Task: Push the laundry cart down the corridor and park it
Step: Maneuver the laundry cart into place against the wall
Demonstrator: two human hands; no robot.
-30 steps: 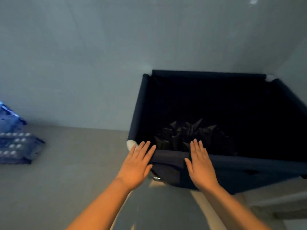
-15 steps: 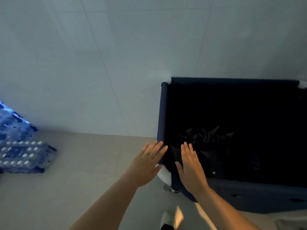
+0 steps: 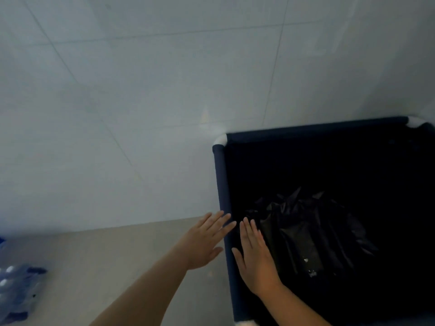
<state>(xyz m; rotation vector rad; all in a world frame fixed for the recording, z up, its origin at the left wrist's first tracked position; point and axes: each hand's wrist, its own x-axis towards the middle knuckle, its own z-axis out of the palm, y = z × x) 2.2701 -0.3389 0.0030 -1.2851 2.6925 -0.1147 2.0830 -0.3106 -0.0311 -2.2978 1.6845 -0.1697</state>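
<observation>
The laundry cart [image 3: 222,180] is a dark navy fabric bin on a frame with white corner joints, standing at the right against a tiled wall. A crumpled black bag [image 3: 306,231] lies inside it. My left hand [image 3: 204,241] is flat with fingers spread, its fingertips at the cart's left rail. My right hand [image 3: 256,257] hovers flat just inside that rail, over the bin's opening. Neither hand grips anything.
A pale tiled wall [image 3: 141,102] fills the view behind the cart. Beige floor [image 3: 94,267] runs to the left. Shrink-wrapped packs of water bottles [image 3: 16,292] sit at the lower left edge.
The cart has shifted right and nearer to the wall in view. My hands have come off its near rail and now sit at its left rail. The bottle packs slid toward the left edge.
</observation>
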